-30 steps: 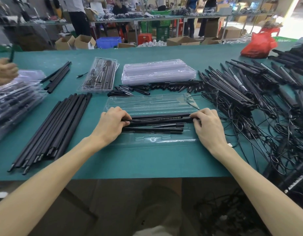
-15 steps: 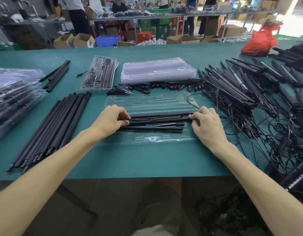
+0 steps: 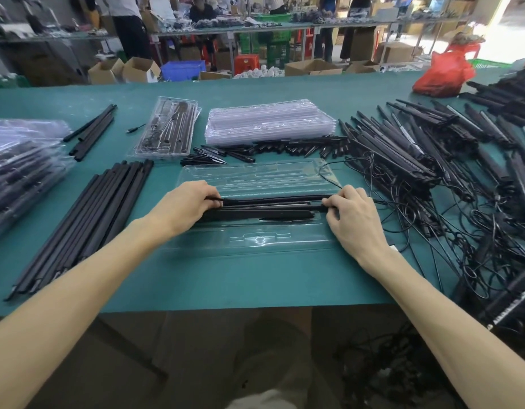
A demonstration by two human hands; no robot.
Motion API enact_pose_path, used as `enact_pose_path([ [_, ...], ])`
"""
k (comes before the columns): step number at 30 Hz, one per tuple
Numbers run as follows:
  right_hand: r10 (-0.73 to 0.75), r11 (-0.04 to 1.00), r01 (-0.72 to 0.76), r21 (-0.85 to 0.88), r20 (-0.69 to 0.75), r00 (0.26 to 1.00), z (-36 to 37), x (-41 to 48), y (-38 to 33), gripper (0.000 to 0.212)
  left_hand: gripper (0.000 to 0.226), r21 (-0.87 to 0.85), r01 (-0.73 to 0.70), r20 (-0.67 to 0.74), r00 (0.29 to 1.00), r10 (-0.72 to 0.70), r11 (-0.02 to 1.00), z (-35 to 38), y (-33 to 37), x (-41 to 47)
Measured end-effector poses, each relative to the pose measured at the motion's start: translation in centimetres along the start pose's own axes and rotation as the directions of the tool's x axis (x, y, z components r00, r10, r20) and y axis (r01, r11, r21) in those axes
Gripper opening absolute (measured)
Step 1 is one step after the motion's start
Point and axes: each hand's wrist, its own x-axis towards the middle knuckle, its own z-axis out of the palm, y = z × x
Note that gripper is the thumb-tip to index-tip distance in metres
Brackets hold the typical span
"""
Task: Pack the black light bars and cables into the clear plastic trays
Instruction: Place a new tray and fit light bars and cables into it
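A black light bar (image 3: 273, 199) is held lengthwise across the open clear tray (image 3: 255, 240), mid-tabletop (image 3: 225, 278). Its ends are pinched by the left hand (image 3: 184, 206) and right hand (image 3: 354, 214), so each grip is closed on it. More bars are seated just below it in the tray, fwiw.

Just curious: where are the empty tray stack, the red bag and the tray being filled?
empty tray stack (image 3: 270, 121), head view, top middle.
red bag (image 3: 441, 75), head view, its middle.
tray being filled (image 3: 255, 242), head view, bare near flap.
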Motion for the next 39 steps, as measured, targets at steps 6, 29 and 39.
enact_pose_path([
  [6, 0.012, 1.0, -0.012, 0.002, -0.007, 1.0, 0.1, 0.0, 0.1, 0.022, 0.032, -0.157, 0.049, -0.025, 0.998, -0.054, 0.986, 0.1, -1.4, -0.9],
  [29, -0.014, 0.993, 0.033, 0.114, -0.164, 0.986, -0.4, -0.4, -0.5, 0.01, 0.051, -0.168, -0.045, -0.082, 0.996, 0.032, 0.985, 0.1, -1.2, -2.0],
  [39, -0.071, 0.995, 0.081, 0.058, -0.162, 0.984, -0.8, -0.6, -0.6, 0.014, 0.024, -0.394, 0.078, 0.105, 0.994, -0.039, 0.916, -0.7, -1.9, -0.9],
])
